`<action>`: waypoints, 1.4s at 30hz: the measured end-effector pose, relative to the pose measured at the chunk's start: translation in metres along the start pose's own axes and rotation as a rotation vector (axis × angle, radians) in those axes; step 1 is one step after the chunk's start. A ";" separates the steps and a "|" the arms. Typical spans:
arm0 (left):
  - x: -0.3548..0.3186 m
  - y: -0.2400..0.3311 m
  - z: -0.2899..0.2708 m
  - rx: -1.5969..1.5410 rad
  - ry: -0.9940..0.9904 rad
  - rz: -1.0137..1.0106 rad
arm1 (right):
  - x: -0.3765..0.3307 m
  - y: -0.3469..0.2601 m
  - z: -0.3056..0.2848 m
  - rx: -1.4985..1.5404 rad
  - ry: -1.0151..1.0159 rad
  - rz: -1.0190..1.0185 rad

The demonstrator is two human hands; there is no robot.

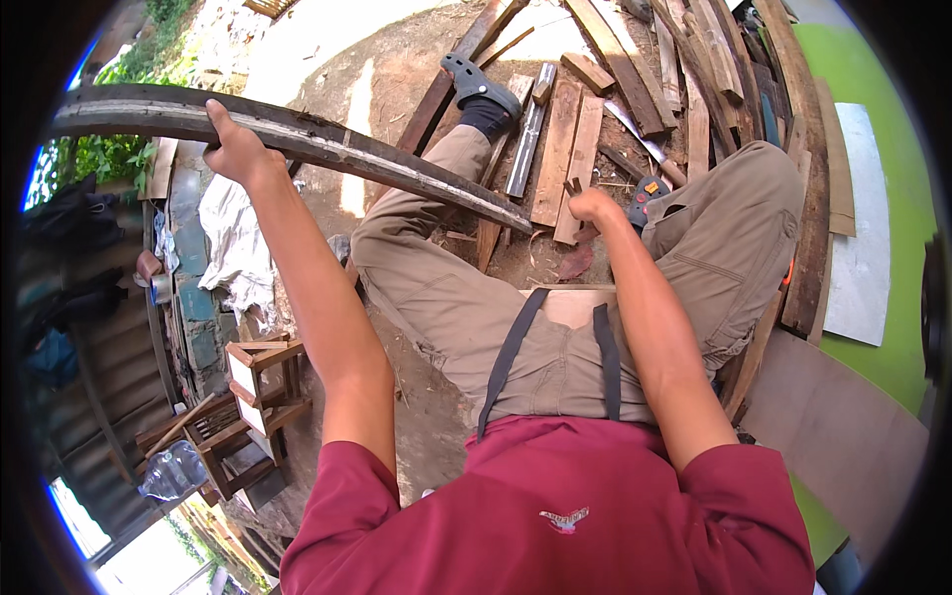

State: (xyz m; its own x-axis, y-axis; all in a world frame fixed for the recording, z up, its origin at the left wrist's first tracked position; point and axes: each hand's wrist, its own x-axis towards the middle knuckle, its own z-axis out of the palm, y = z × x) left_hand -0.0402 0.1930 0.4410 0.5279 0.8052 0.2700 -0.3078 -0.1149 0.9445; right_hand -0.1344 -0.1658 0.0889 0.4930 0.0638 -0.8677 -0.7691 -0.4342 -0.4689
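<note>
- The long dark plank (pixel 327 139) runs slantwise across the space in front of the person, barring the way from the left hand (pixel 236 149) down toward the knees.
- Beyond the legs, loose boards (pixel 567 149) lie side by side, with gaps between them, on the dirt ground (pixel 387 89).
- The right hand (pixel 593 206) sits hemmed between the plank's end, the boards and the raised right knee (pixel 754 188).
- To the left, small wooden stools (pixel 260 382) and a plastic bottle (pixel 171 471) stand close together.
- Bare dirt lies open between the plank and the far boards.
</note>
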 end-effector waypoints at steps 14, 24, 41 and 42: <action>-0.007 0.014 -0.001 0.188 -0.032 0.100 | -0.045 -0.003 0.059 0.119 0.053 -0.494; -0.008 0.009 0.005 0.146 -0.036 0.146 | -0.018 0.042 0.071 -0.360 0.110 -0.273; -0.012 0.010 -0.033 0.176 0.083 0.069 | -0.037 0.028 0.079 -0.208 0.266 -0.443; -0.012 0.009 -0.034 0.164 0.085 0.063 | -0.038 0.030 0.085 -0.206 0.267 -0.436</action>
State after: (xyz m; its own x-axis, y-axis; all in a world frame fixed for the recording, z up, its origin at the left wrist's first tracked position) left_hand -0.0763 0.2026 0.4395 0.4404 0.8389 0.3197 -0.2019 -0.2544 0.9458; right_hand -0.2106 -0.1048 0.0944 0.8547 0.0583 -0.5159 -0.3885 -0.5874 -0.7100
